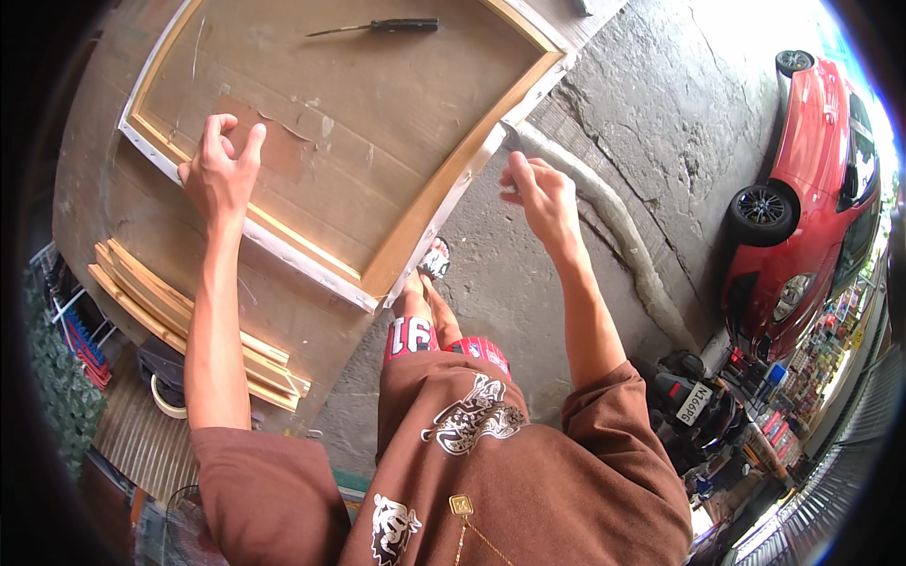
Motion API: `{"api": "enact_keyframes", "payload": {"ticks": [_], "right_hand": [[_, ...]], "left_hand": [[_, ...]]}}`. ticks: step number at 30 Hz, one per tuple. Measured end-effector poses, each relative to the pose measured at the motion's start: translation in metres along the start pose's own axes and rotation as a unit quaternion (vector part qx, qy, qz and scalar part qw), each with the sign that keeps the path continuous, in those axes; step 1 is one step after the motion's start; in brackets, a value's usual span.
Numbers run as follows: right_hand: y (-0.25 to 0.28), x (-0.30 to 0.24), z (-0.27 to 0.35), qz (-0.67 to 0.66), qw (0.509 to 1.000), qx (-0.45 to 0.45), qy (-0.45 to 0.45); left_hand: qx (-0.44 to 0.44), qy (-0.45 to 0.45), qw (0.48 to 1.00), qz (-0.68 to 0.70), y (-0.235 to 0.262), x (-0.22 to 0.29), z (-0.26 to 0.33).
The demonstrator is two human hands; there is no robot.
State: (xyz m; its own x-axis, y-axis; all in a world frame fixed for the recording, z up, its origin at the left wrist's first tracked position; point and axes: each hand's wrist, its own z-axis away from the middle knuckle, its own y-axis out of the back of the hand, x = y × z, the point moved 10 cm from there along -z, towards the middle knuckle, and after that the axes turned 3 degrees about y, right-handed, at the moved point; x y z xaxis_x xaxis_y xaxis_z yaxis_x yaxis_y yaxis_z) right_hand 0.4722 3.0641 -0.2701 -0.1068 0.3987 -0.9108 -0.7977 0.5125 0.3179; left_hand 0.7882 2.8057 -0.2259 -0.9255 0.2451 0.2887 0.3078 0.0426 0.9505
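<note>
Canvas frame (pixel 349 141) lies face down on the worktable (pixel 104 189), its wooden stretcher bars up, one corner jutting past the table's near edge toward the person. Left hand (pixel 222 170) presses down on the frame's left bar with fingers loosely spread and holding nothing, while right hand (pixel 538 193) pinches the canvas fold at the right edge, nearer that overhanging corner. A screwdriver (pixel 377 26) rests well apart by the far bar.
</note>
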Motion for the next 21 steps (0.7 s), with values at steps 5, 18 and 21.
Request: {"api": "enact_keyframes", "payload": {"ticks": [5,18,21], "right_hand": [[0.036,-0.056,0.015,0.280,0.934,0.119,0.185],[0.053,-0.028,-0.023,0.214,0.962,0.135,0.106],[0.046,-0.030,-0.024,0.240,0.956,0.122,0.114]], "left_hand": [[-0.009,0.009,1.000,0.000,0.001,-0.003,0.001],[-0.012,0.001,1.000,0.001,-0.001,-0.002,0.000],[-0.015,0.010,1.000,0.000,-0.001,-0.005,0.001]]}}
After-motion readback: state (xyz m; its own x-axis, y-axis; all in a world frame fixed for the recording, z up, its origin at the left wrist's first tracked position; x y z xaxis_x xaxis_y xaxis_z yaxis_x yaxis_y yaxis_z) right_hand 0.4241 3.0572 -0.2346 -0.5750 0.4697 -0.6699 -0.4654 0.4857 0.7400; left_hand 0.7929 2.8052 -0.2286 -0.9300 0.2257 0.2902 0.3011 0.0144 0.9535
